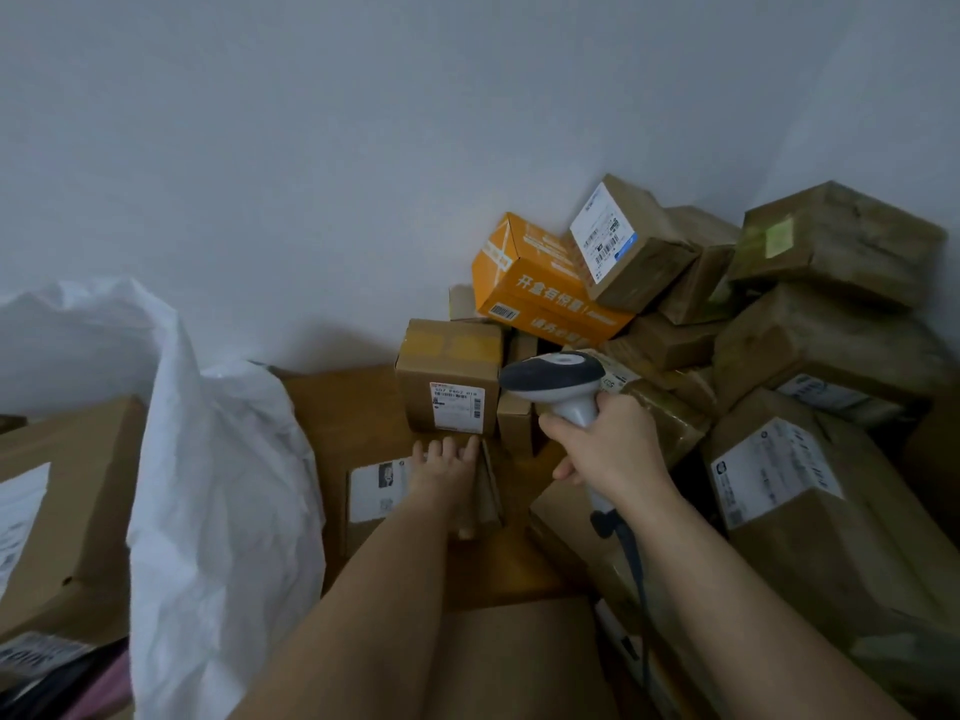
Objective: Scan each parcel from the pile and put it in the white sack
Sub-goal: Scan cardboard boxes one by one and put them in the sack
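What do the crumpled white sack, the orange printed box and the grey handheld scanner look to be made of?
Crumpled white sack: probably woven plastic or thin film, matte, holding sharp creases. Orange printed box: cardboard with a smooth printed face, folded edges and a barcode sticker. Grey handheld scanner, gripped by the right hand: seemingly moulded plastic, slightly glossy.

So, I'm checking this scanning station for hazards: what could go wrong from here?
1. The orange cardboard box sits tilted high on the pile; pulling the small brown labelled box that the left hand touches might bring it down.
2. The grey handheld scanner in the right hand trails a dark cable that could snag on parcels.
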